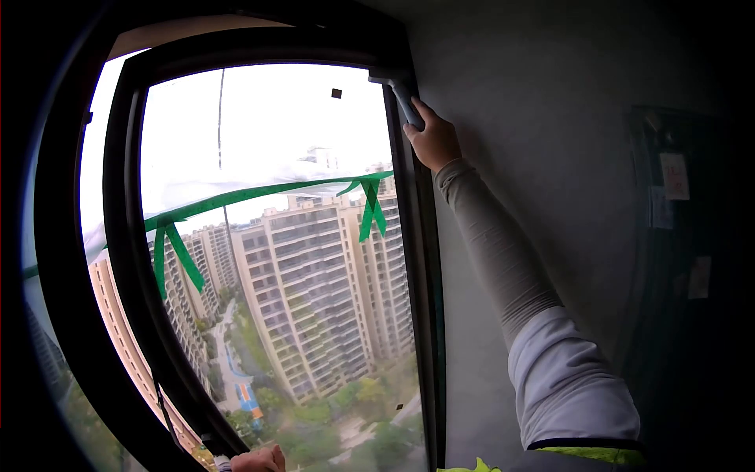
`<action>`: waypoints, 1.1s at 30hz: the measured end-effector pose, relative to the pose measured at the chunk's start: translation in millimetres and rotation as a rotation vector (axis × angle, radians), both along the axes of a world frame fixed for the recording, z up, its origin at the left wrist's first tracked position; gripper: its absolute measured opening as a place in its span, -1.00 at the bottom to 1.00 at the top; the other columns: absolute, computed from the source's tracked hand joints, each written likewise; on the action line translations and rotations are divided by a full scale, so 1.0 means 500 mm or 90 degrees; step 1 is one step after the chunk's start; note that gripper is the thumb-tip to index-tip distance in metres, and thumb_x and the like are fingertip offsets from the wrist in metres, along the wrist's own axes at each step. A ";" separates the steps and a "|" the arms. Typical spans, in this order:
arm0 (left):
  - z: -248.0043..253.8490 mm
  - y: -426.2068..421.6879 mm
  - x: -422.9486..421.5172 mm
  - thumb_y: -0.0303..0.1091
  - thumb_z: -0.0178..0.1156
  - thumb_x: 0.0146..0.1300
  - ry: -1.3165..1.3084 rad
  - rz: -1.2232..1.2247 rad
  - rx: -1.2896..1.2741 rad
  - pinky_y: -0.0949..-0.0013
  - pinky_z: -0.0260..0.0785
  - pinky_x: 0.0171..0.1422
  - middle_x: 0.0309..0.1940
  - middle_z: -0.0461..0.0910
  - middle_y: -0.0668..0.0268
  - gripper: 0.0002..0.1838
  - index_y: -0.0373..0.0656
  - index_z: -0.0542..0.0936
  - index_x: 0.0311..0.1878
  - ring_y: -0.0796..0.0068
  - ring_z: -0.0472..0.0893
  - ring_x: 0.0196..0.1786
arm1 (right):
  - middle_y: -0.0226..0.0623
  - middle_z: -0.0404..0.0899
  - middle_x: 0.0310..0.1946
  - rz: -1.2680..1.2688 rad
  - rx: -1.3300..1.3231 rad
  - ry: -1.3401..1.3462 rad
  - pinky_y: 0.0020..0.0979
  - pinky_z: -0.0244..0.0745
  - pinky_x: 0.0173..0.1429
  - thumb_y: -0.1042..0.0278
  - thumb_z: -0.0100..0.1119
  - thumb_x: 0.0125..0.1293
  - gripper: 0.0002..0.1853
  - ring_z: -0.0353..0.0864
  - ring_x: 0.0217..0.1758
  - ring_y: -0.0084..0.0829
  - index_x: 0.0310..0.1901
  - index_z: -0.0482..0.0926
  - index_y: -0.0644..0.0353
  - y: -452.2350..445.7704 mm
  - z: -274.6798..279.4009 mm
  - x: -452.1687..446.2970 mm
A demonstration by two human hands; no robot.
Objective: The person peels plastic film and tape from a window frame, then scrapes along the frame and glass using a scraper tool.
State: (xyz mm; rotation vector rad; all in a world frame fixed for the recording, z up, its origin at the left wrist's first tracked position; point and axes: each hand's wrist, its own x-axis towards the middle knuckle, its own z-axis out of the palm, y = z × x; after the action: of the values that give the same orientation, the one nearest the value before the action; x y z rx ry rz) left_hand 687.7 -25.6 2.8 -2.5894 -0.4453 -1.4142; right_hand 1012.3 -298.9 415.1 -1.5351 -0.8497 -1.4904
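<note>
My right hand [435, 141] is raised at the upper right of the window, its fingers wrapped round the handle of a grey scraper [407, 104]. The scraper's pale head lies at the top right corner of the glass [259, 110], against the dark window frame [405, 157]. Low at the bottom edge of the view is my left hand [259, 459], only partly visible, with its fingers curled. Beside it are a dark fitting on the frame and a small pale object [222, 463]. What the left hand grips is hidden.
Green tape [236, 195] with hanging strips runs across the window, along whitish plastic film. Tall apartment blocks [311, 291] and trees stand far below outside. To the right is a grey wall [503, 94], then a dark panel with paper notes [675, 176].
</note>
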 end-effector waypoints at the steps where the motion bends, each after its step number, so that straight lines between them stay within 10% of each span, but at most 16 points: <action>1: 0.004 -0.002 -0.002 -0.22 0.15 0.01 0.010 0.009 0.019 0.22 0.21 -0.54 -0.80 0.36 0.24 -0.70 -0.05 0.41 -0.76 0.23 0.39 -0.70 | 0.02 0.51 -0.07 -0.002 0.002 0.005 -0.33 0.45 0.06 0.29 0.14 0.15 -0.48 0.55 -0.04 -0.13 0.17 0.35 0.16 -0.004 0.009 0.001; 26: 0.015 -0.008 -0.004 -0.21 0.13 0.02 -0.022 -0.024 0.029 0.26 0.18 -0.58 -0.82 0.33 0.28 -0.70 -0.01 0.38 -0.76 0.29 0.36 -0.73 | 0.01 0.53 -0.08 -0.062 -0.022 0.006 -0.28 0.51 -0.07 0.30 0.14 0.16 -0.44 0.59 -0.14 -0.09 0.23 0.27 0.04 0.011 -0.088 0.013; 33: 0.025 -0.034 0.001 -0.26 0.13 0.03 -0.006 0.037 0.005 0.13 0.11 -0.50 -0.82 0.28 0.12 -0.62 -0.17 0.32 -0.82 0.05 0.36 -0.66 | 0.01 0.51 -0.06 -0.072 -0.001 0.005 -0.27 0.48 0.00 0.30 0.14 0.17 -0.46 0.55 -0.06 -0.08 0.21 0.29 0.09 0.033 -0.025 0.016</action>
State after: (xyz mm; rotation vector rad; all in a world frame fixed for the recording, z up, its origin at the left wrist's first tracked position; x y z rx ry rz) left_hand 688.1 -42.5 15.4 -2.5431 -0.5110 -1.4077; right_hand 1020.2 -282.4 402.7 -1.6126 -0.7704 -1.5631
